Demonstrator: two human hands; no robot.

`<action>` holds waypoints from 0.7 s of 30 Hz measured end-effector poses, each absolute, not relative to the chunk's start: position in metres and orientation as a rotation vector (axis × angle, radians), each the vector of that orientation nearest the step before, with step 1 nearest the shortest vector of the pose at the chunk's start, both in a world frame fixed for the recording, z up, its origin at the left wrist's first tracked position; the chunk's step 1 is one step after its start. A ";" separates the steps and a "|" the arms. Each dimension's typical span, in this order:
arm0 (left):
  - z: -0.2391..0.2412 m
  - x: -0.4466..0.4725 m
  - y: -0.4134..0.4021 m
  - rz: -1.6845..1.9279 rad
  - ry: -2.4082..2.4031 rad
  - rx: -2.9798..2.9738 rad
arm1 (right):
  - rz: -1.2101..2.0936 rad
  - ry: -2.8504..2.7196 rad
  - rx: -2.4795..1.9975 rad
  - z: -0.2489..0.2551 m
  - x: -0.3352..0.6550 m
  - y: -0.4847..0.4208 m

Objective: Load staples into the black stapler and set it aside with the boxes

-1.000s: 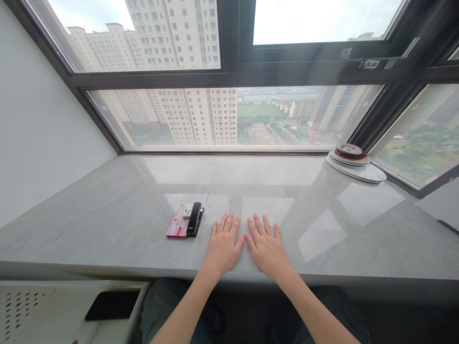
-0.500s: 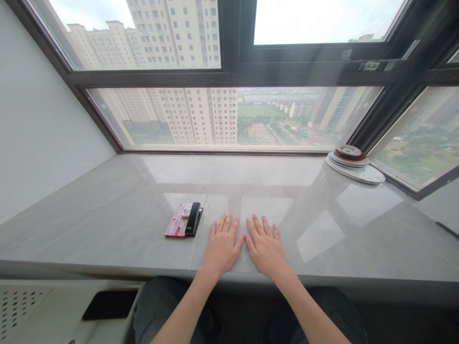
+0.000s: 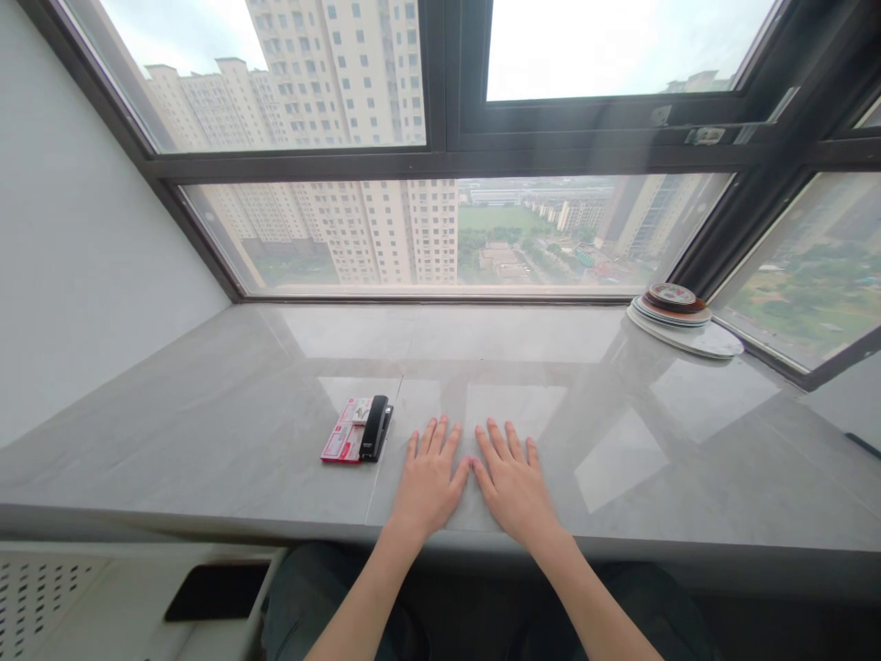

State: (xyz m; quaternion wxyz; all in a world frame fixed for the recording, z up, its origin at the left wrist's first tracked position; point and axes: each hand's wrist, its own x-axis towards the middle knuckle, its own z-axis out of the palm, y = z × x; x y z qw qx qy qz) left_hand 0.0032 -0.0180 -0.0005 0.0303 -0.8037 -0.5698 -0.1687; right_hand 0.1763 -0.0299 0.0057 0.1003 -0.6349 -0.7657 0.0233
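Observation:
Both hands lie flat, palms down, on the grey stone sill (image 3: 234,431). My left hand (image 3: 428,477) has its fingers spread and holds nothing. Beside it my right hand (image 3: 513,477) is also spread and bare, the two thumb tips nearly touching. To the left of my left hand, apart from it, lies a black stapler (image 3: 374,429). It sits along the right edge of a red-and-white printed packet (image 3: 342,442), whose contents I cannot make out.
A stack of plates and round mats (image 3: 678,317) stands in the far right corner by the window frame (image 3: 440,163). Below the sill at the left is a white perforated cabinet (image 3: 89,597) with a dark phone-like slab (image 3: 217,591) on it.
The whole view has shifted slightly downward and right in the picture, as from a small head movement. My hands, the stapler and the packet keep their places on the sill.

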 end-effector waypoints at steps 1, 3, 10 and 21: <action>0.000 0.003 -0.018 -0.520 -1.755 -2.479 | 0.071 -2.262 -1.880 0.006 0.176 -0.030; 0.000 0.002 -0.018 -0.521 -1.752 -2.481 | 0.066 -2.260 -1.882 0.007 0.176 -0.030; -0.004 0.003 -0.018 -0.505 -1.755 -2.478 | 0.078 -2.245 -1.885 0.006 0.175 -0.030; -0.004 0.002 -0.026 -0.494 -1.733 -2.506 | 0.430 -1.863 -1.671 0.039 0.122 0.009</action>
